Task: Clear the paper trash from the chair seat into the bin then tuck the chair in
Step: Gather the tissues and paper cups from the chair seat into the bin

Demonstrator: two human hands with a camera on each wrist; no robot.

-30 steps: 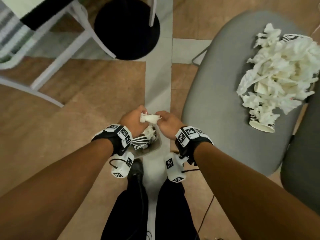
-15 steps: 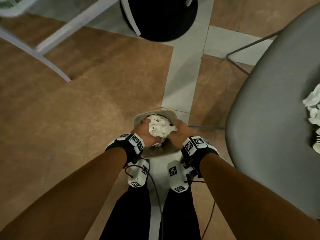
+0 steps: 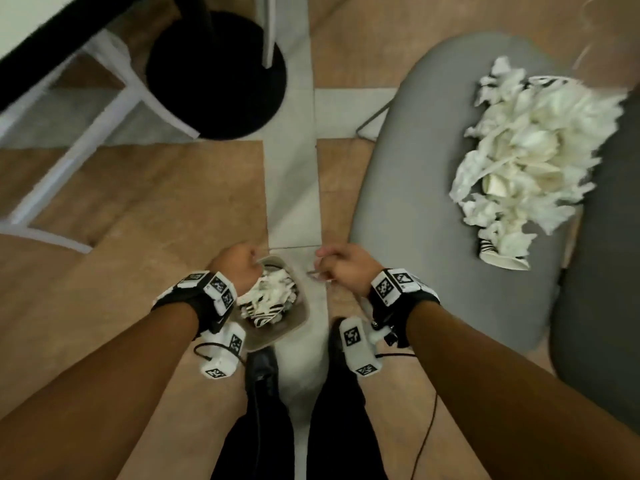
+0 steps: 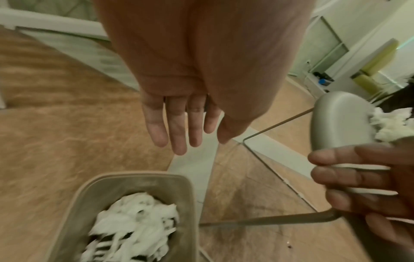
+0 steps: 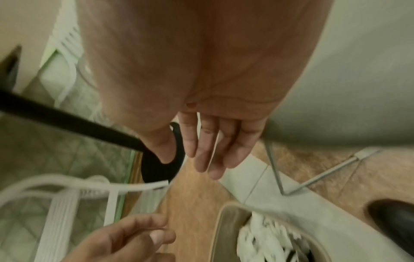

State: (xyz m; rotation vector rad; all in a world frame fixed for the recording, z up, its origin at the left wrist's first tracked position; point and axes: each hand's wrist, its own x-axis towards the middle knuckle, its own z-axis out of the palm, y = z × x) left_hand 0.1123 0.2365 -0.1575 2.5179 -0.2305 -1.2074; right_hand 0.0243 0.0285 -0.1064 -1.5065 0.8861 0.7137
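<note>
Your left hand (image 3: 239,268) and right hand (image 3: 346,268) hang empty, fingers slack, over the rounded bin (image 3: 294,327) of crumpled paper (image 3: 270,296).

A wood-toned floor (image 3: 145,209) crossed by pale grey tile strips. On it, near centre, stands a beige bin (image 3: 298,318) holding crumpled paper. To the right stands a grey chair (image 3: 408,188), a heap of paper trash (image 3: 519,168) on its seat. Far left, a round black base (image 3: 218,81) and white frame legs (image 3: 79,147).
</note>
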